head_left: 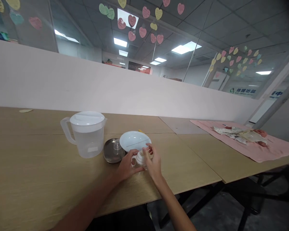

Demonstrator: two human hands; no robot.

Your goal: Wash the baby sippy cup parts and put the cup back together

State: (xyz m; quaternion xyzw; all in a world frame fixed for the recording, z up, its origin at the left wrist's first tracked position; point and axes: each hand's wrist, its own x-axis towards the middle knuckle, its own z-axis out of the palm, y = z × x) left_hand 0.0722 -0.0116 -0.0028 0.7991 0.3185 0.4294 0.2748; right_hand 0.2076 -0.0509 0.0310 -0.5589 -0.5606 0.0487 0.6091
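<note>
In front of me is a baby bottle (140,158) with a white collar and a white side handle, its clear body mostly hidden by my hands. My left hand (127,165) is wrapped round its left side by the handle. From the right, the fingers of my right hand (154,161) close on its white top. Just behind the bottle sits a shallow white bowl (135,137) with a thin dark line across its inside. To the left, a round metal tray (110,158) carries a clear dome-shaped cap (117,146).
A clear plastic pitcher (89,136) with a white lid stands left of the tray. Farther right, a pink cloth (250,154) bears a rumpled pile of clothing or a doll. A low white wall (125,89) runs behind the wooden table (62,186), whose front edge is near me.
</note>
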